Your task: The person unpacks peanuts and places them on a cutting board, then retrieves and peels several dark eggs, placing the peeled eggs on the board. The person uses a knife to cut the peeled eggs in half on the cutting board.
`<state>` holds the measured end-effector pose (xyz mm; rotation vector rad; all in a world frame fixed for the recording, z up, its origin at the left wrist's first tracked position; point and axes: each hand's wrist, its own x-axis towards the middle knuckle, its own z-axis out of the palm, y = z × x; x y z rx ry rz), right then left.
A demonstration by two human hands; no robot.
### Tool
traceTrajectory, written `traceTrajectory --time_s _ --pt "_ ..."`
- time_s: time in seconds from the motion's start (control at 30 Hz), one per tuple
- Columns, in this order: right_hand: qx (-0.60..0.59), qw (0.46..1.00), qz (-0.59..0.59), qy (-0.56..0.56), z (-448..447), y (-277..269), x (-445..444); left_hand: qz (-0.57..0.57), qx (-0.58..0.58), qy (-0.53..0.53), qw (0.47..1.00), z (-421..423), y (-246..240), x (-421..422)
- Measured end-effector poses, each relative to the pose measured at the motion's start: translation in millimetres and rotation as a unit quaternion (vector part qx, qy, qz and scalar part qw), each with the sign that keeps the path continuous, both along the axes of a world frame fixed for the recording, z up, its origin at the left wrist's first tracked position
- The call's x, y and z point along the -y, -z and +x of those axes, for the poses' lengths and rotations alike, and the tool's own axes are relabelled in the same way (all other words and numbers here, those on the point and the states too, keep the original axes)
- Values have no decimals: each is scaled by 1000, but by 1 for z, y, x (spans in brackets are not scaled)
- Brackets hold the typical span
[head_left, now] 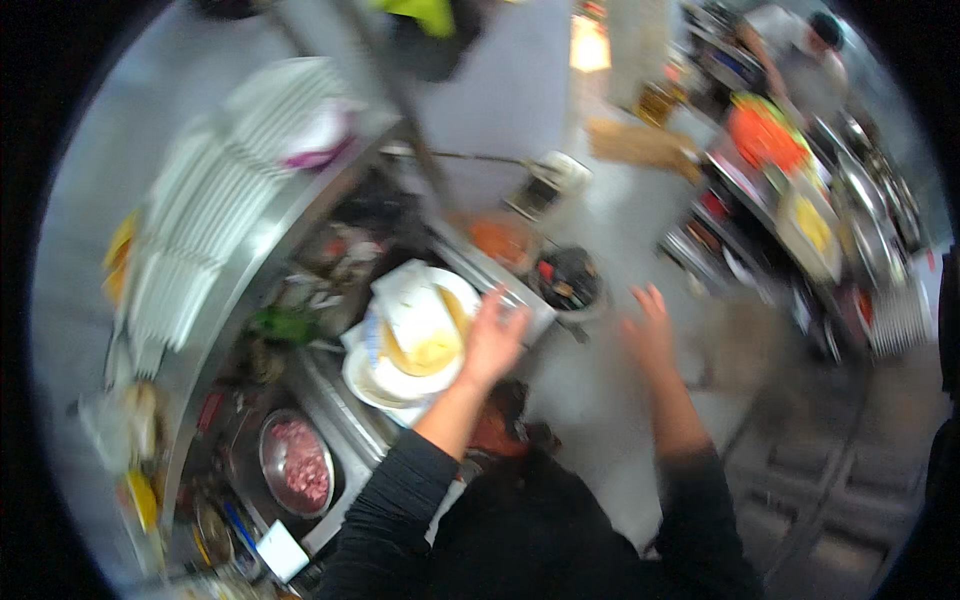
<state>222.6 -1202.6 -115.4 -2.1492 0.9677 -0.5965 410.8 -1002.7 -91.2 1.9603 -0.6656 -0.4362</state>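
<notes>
My left hand (493, 337) is raised just right of a pile of white dishes (401, 382), fingers apart and nothing in it. A white rectangular dish (416, 311) lies tilted on the pile, among yellow food remains (431, 352). My right hand (649, 334) is held over the floor, blurred, its fingers spread and empty. Between and beyond the hands stands a round bin (568, 279) with dark contents. Lower left of the pile, a metal bowl (324, 499) of raw pink meat pieces (296, 461) sits in a sink basin.
Racked white plates (217, 195) line a metal shelf (274, 247) at left. An orange-filled container (501, 240) stands by the bin. At upper right, a co-worker (806, 67) is at a counter with orange food (761, 135), a yellow-filled tray (814, 225) and metal pans (862, 180).
</notes>
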Motion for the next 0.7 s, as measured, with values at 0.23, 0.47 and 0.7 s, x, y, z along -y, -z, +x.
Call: traceTrajectory --time_s 0.23,0.47,0.7 --pt "-89 992 49 -75 -42 64 -18 1 -18 -57 998 0 -17 -193" --pt "169 939 189 -235 129 -81 -129 -58 -109 -275 953 -42 5 -353" --pt "317 784 -175 -504 284 -318 -305 -73 -264 -386 881 -119 63 -448"
